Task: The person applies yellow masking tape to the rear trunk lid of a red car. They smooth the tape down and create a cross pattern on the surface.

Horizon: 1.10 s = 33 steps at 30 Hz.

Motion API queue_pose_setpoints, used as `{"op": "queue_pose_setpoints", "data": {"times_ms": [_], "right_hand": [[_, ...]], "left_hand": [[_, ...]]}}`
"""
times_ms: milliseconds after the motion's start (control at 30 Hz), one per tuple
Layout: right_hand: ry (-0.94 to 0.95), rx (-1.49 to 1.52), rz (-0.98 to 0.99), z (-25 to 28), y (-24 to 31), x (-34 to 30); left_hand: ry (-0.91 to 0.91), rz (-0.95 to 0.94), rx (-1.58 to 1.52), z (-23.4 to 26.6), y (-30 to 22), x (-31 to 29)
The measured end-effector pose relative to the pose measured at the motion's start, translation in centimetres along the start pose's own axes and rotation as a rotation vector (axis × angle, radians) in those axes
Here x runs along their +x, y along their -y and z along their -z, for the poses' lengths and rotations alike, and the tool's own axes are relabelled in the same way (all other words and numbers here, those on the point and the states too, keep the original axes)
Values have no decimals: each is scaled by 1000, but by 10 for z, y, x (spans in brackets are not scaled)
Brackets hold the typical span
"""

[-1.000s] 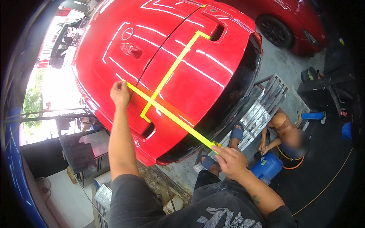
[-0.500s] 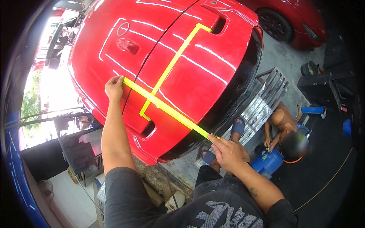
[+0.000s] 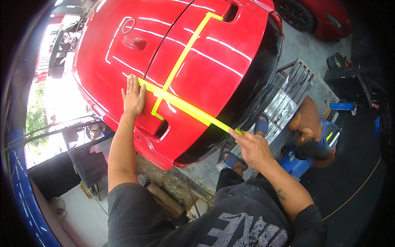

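Note:
A strip of bright yellow masking tape [image 3: 193, 108] runs across the red car's rear spoiler [image 3: 222, 78], from the roof edge down past the rear window. My left hand [image 3: 133, 97] lies flat with fingers stretched out, pressing the strip's far-left end onto the red paint. The strip's lower right end is pinched in my right hand [image 3: 252, 147], which hangs off the car above the rear; a black-patterned bit shows at the fingertips, and I cannot see a roll. Another yellow tape line [image 3: 181, 61] crosses beneath it, with short bent pieces at both ends.
A co-worker [image 3: 306, 127] crouches at the right beside a blue tank [image 3: 294, 164]. My sandalled feet stand on a slatted metal bench [image 3: 296, 78] behind the car. A second red car [image 3: 319, 16] stands at the upper right. A dark cart [image 3: 345, 86] stands by the right wall.
My left hand has gone from pinching the tape end to lying flat on it. My right hand has moved slightly right and up, still holding the strip. The co-worker has leaned over.

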State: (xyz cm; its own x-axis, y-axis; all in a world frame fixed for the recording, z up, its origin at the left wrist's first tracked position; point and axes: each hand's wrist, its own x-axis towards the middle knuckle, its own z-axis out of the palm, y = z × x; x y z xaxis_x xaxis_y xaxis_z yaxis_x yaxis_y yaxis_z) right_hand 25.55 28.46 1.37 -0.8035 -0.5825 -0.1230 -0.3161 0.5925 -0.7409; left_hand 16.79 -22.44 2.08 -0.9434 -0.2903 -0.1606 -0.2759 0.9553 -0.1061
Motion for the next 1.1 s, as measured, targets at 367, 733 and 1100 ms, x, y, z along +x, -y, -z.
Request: {"op": "queue_pose_setpoints", "data": {"times_ms": [367,733,1100], "right_hand": [[-76,-30,2,-25,-3,-10],[-70,49,-64,-41,-13,-6],[-40,99,-116,-62,-8,36]], "left_hand": [[37,-237,203,-1,-59,-60],[-72,-364,-108,-16,-192,-184],[-381,5,-169,-44,-260,-174]]}}
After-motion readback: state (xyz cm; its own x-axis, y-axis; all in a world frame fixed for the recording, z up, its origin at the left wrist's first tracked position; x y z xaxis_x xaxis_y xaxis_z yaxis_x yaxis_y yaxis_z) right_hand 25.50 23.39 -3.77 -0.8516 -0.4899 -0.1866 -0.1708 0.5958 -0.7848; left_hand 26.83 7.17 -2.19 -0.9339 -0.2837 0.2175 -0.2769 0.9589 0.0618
